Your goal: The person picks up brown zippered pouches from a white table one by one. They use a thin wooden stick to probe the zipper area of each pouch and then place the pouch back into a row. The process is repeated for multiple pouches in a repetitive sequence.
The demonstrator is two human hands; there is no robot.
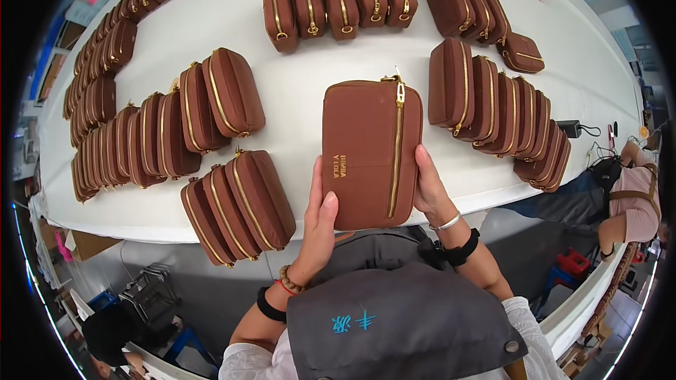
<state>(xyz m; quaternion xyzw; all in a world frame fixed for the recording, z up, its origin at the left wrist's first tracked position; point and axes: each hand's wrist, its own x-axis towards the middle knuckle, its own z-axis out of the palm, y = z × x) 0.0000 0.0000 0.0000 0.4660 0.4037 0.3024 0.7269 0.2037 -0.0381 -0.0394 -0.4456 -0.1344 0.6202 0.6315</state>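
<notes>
Between my two hands is a brown zip pouch (362,148), its flat front turned up and a gold zip running down its right side. My left hand (322,218) grips its lower left edge, thumb on the front. At the right edge, my right hand (428,181) presses with the thumb along the side. The pouch's gold zip pull (401,91) sits at the top right. Fingers under the pouch are hidden. Nearest to my left hand, a few brown pouches (243,204) stand on edge at the table's front.
The white table (296,98) carries rows of similar brown pouches: at the back (341,1), on the left (141,144) and on the right (500,105). One pouch (522,53) lies flat at right. A black adapter (569,128) is beyond. Another person (634,190) is at far right.
</notes>
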